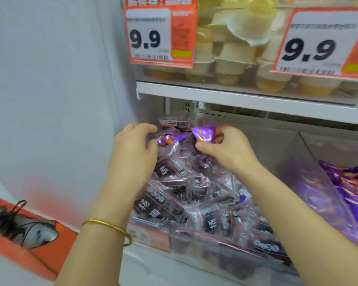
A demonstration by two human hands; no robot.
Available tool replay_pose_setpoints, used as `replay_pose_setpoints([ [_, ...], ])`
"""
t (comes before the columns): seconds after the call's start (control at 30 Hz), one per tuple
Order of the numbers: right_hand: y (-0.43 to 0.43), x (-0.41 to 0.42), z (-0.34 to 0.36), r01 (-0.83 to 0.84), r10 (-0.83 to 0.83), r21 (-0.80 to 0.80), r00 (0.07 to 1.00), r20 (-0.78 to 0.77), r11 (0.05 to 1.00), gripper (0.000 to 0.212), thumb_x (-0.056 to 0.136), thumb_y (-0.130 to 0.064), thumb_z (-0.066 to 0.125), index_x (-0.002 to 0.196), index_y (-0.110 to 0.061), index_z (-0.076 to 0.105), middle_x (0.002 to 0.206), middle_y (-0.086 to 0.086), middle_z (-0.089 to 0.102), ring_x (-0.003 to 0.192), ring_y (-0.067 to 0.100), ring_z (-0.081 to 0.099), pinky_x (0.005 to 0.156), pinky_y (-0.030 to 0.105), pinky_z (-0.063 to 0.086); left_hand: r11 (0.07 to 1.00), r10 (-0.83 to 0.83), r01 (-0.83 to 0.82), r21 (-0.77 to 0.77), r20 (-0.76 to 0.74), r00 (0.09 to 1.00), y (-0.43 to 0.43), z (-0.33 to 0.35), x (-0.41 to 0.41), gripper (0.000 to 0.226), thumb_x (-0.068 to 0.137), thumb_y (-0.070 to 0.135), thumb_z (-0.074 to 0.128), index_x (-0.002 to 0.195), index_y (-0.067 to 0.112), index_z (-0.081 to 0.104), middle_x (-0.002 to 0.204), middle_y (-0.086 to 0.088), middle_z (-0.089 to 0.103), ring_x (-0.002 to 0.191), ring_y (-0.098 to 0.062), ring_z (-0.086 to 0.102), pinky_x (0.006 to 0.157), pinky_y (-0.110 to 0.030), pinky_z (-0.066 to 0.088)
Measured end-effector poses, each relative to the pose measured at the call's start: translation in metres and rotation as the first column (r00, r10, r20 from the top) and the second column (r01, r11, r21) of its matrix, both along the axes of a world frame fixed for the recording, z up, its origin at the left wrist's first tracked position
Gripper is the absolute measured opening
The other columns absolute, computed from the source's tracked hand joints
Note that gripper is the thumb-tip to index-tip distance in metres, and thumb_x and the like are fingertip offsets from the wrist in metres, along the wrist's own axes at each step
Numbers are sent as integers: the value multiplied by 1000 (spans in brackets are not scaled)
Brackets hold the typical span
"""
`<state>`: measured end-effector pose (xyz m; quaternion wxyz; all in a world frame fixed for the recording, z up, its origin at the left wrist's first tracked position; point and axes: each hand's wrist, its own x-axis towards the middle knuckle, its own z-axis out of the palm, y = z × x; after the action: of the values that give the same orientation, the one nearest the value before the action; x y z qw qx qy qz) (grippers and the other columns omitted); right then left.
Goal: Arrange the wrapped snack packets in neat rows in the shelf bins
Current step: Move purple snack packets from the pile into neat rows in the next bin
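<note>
Gold bangle [110, 228] on the left wrist sits nearest. Above the back of the clear bin [277, 153], the right hand [227, 149] pinches a purple packet [204, 134], likely a stray among the bin's dark packets [194, 195]. The left hand [132, 149] curls beside it; whether it grips anything, I cannot tell.

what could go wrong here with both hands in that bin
1. The purple packet pinched in the right hand looks like the purple packets in the next bin over, not the dark packets here. If let go, it could sink into the wrong pile.
2. The dark packets lie jumbled right up to the front wall of the bin. The left hand, curled over the back of the heap, could nudge some over that wall.
</note>
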<state>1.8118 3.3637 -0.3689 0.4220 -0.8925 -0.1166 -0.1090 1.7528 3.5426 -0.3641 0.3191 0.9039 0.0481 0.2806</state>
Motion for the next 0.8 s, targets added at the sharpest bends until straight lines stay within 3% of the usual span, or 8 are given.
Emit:
replay_pose_setpoints([
  [0.07,8,-9,14,-91,80,171,994,68,981,19,77,-27,75,77,-25,56,61,-15,53,50,-8,51,49,10,34,999,-3,12,43,-200,980,9,1,0,36,91,17,53,127,14,55,127,-9,56,117,-27,52,101,-41,41],
  [0.13,21,-15,24,-214,193,180,973,127,960,20,78,-26,74,79,-25,54,68,-15,53,57,-8,49,55,10,36,986,-41,89,138,-315,948,9,0,-1,36,90,22,53,125,13,54,124,-12,57,115,-31,52,97,-42,42],
  [0.3,46,-12,32,-296,356,-426,932,68,855,28,89,-49,49,85,-25,36,71,-9,48,80,20,46,62,36,36,960,-61,174,221,-440,896,6,-1,-8,25,84,16,51,109,13,47,107,-6,53,107,-32,46,91,-42,42],
  [0.4,44,-7,35,-309,355,-504,935,-4,807,30,90,-53,41,89,-23,37,77,-3,53,84,22,46,67,37,37,971,-105,185,151,-429,897,7,-1,-11,31,81,10,51,111,16,48,107,-3,52,105,-31,47,88,-42,44],
  [0.53,33,-7,37,-381,385,-421,920,-81,823,32,93,-49,41,100,-18,40,91,4,62,85,25,58,78,43,44,966,-248,257,-18,-334,909,8,1,-12,56,70,4,48,121,28,51,112,0,56,103,-25,55,89,-40,47],
  [0.6,28,-10,37,-423,418,-332,904,-92,843,31,95,-44,42,103,-15,41,93,5,60,84,22,58,77,40,44,965,-262,255,-61,-268,927,9,1,-11,58,75,-6,49,125,22,52,105,-2,54,97,-22,56,87,-32,46],
  [0.7,23,-13,35,-415,404,-75,906,-124,907,26,96,-37,43,111,-16,44,95,-2,59,79,9,57,71,28,48,960,-230,201,-193,-142,963,11,1,-11,46,84,-7,53,124,14,53,100,-2,55,88,-17,55,82,-20,44],
  [0.8,17,-14,28,-327,377,242,904,-202,913,19,98,-35,43,114,-25,46,105,-5,67,84,7,63,77,32,53,933,-106,93,-347,-18,994,14,1,-11,29,90,6,55,117,14,53,95,2,55,86,-15,56,76,-17,43],
])
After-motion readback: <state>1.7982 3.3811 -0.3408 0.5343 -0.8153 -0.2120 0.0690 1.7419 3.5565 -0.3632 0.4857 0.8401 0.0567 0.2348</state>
